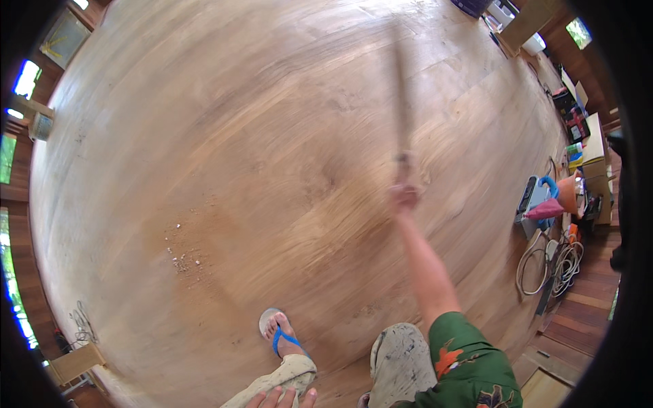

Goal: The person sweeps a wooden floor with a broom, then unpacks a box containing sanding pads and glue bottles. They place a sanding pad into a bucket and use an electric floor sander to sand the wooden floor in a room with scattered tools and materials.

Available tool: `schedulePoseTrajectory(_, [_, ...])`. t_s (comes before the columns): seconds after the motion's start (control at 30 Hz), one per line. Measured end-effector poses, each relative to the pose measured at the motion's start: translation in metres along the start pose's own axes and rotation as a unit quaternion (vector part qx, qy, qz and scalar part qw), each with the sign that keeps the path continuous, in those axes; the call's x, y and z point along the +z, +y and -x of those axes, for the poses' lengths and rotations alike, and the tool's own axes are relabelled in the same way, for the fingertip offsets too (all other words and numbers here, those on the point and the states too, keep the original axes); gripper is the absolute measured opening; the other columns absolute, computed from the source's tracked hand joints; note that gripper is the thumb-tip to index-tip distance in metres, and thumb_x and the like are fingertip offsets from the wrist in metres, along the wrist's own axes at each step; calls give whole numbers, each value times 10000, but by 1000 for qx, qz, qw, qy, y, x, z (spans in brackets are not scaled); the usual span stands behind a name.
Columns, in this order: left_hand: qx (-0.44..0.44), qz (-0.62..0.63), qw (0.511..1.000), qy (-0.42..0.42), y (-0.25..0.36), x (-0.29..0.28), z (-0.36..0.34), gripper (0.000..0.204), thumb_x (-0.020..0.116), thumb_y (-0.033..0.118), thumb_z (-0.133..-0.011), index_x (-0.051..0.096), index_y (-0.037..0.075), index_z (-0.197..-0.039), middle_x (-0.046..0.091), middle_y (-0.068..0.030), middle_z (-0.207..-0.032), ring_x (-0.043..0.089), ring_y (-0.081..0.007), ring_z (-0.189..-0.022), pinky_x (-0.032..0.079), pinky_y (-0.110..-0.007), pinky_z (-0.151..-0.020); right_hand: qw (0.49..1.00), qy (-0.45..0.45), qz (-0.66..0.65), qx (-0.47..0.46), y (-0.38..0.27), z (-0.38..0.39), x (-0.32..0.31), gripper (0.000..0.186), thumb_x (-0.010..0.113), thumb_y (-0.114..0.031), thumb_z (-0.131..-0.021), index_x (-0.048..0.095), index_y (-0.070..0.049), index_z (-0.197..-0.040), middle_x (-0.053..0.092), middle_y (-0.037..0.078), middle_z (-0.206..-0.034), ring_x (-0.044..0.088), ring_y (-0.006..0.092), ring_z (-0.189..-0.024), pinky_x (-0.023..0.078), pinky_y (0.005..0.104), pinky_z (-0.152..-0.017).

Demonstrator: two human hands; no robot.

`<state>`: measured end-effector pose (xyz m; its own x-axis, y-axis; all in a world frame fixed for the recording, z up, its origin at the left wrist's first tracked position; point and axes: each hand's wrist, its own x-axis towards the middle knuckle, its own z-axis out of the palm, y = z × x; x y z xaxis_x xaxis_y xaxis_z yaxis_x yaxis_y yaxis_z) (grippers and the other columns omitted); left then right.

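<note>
My right arm stretches forward over a wooden floor (292,136). At its end my right hand (406,196) is closed around a long, thin brown stick (403,95), smeared by motion. The stick points away from me, and its far end is too blurred to tell what kind of tool it is. Low in the picture, my left hand (282,398) shows only its fingers, stretched out and slightly apart by my trouser leg, with nothing in them. To the left, sawdust with white crumbs (183,262) is scattered on the floor.
My left foot in a blue-strapped flip-flop (280,333) stands near the sawdust. Along the right wall are a grey and blue device (527,197), an orange bucket (570,194), coiled cables (564,268) and boxes (595,149). A small wooden piece (75,364) lies lower left.
</note>
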<state>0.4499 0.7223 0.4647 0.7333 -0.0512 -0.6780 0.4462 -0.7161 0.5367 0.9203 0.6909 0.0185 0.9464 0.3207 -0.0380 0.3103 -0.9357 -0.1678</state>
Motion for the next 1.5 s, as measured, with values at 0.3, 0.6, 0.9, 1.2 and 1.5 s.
schedulePoseTrajectory(0.3, [-29,65,997,-35,-24,11,-1,817,610,301,-948,289,-48,-1614,522,-300,-1471,518,-420,-1369,393,-507,-1169,994,13,-81,74,-69,-204,20,486,485,-499,-1034,722,-142,-1263,764,179,-1173,750,347,-1081,586,518,-871])
schedulePoseTrajectory(0.6, [44,47,998,9,3,-11,-9,649,502,245,-981,413,31,-1587,535,-280,-1482,537,-422,-1360,399,-509,-1168,871,-101,-85,-473,-245,29,-12,628,497,-268,-1036,331,-335,-1638,747,143,-779,753,353,-716,567,479,-612])
schedulePoseTrajectory(0.9, [40,12,993,109,15,34,27,648,464,223,-978,398,-19,-1576,564,-321,-1396,563,-431,-1305,440,-500,-1107,978,10,-117,-171,-213,150,28,660,560,-402,-1054,310,-291,-1654,737,152,-708,739,379,-653,582,509,-602])
schedulePoseTrajectory(1.2, [142,-90,968,187,49,85,51,617,454,252,-989,417,-29,-1536,588,-314,-1350,572,-430,-1281,402,-509,-1114,799,-133,-251,-530,-221,311,-28,736,651,-293,-1007,311,-311,-1659,690,118,-661,671,337,-555,489,480,-504])
schedulePoseTrajectory(1.5, [157,-121,963,182,57,113,50,606,408,305,-1003,453,-44,-1497,581,-343,-1356,575,-461,-1279,393,-544,-1119,328,-242,47,-912,-173,352,-20,601,493,-365,-1083,273,-571,-1604,754,60,-1028,743,283,-756,567,394,-599])
